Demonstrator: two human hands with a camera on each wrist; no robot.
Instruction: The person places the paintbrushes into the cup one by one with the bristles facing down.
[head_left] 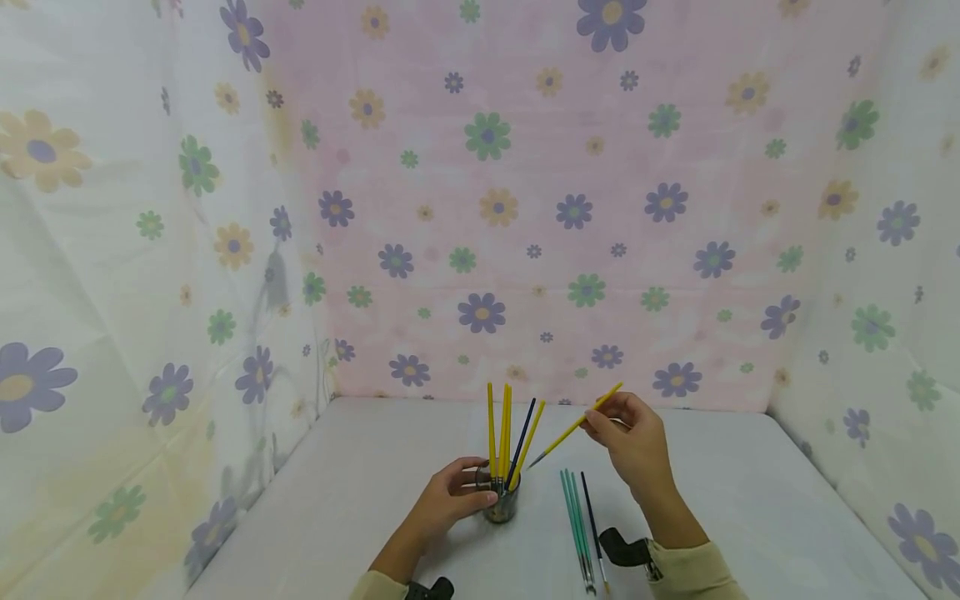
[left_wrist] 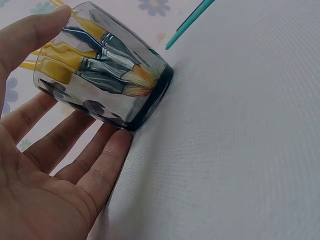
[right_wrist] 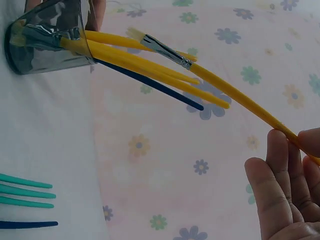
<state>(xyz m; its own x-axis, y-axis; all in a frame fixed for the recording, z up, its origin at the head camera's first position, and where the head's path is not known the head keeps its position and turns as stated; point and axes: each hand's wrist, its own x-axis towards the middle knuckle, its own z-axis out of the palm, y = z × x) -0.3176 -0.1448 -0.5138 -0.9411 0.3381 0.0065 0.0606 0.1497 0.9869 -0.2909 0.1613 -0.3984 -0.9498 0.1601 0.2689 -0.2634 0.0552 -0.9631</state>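
My left hand (head_left: 450,500) grips a clear glass (head_left: 501,510) with a dark base, thumb on one side and fingers on the other. Standing bristles-down in the glass are several yellow paintbrushes (head_left: 507,425) and a dark blue paintbrush (head_left: 521,446). In the left wrist view their bristles (left_wrist: 137,90) show through the glass wall. To the right of the glass, my right hand (head_left: 637,442) pinches another yellow paintbrush (head_left: 573,429) near its handle end. This brush slants, with its pale bristles (right_wrist: 134,33) pointing down toward the glass, apart from it and above the table.
Right of the glass, several teal paintbrushes (head_left: 576,529) and a dark-handled paintbrush (head_left: 592,525) lie side by side on the white table (head_left: 360,467). A flower-patterned cloth (head_left: 525,275) stands behind and at both sides. Each wrist carries a black camera mount (head_left: 624,550).
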